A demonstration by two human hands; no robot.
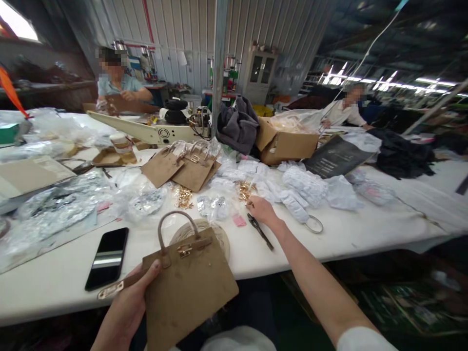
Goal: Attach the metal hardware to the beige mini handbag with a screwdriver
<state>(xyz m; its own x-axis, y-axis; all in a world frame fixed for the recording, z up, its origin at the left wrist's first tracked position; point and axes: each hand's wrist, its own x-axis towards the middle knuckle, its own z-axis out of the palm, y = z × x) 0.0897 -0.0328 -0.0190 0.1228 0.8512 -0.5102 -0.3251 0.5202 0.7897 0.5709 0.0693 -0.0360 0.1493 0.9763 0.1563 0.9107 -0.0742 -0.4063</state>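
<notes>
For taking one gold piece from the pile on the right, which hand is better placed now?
Probably the right hand: it is close beside those gold pieces, while the left hand is occupied holding the brown bag panel.

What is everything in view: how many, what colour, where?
Table: one, white, middle
Bag piece: one, brown, in left hand
Stacked bag pieces: several, brown, mid-table
Phone: one, black, left front
Tool: one, dark, by right hand
Metal bits: two piles, gold, mid-table
Coil: one, cream, behind bag piece
Slips: at least two, pink, on table
Plastic bags: many, clear, across table
Box: one, brown cardboard, table's back
Cloth heaps: two, grey and black, either side of box
Machine: one, cream, behind stack
Pole: one, grey, background
Co-workers: two, light tops, background
Left hand: one, bare, holding bag piece
Right hand: one, bare, by gold pile
</notes>
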